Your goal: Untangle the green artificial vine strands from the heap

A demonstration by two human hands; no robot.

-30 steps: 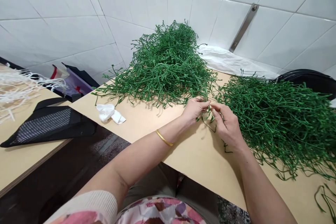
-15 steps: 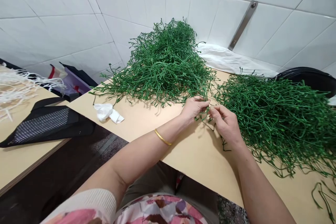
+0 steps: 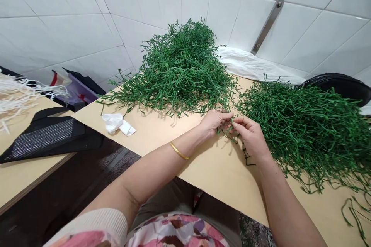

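Observation:
My left hand (image 3: 213, 122) is closed, thumb against fingers, on a few thin green artificial stems (image 3: 227, 128). Close beside it on the right, my right hand (image 3: 249, 134) pinches the same small bunch with thumb and forefinger. Stem ends hang below the fingers toward the table. Behind my hands rises a tall heap of green artificial stems (image 3: 185, 71) with small forked tips. A second, wider pile of green stems (image 3: 307, 131) lies right of my right hand. The exact point where the fingers meet the stems is partly hidden.
A crumpled white tissue (image 3: 113, 122) lies on the pale table (image 3: 162, 139) at left. On another table sit white strands (image 3: 20, 94) and a black mesh bag (image 3: 46, 137). White cloth (image 3: 249, 61) and a black round case (image 3: 337, 85) are by the tiled wall. Loose stems (image 3: 355, 216) lie lower right.
My left thumb has shifted slightly and the fingers of both hands have moved closer together around the stems. The piles look the same; the view has shifted a little.

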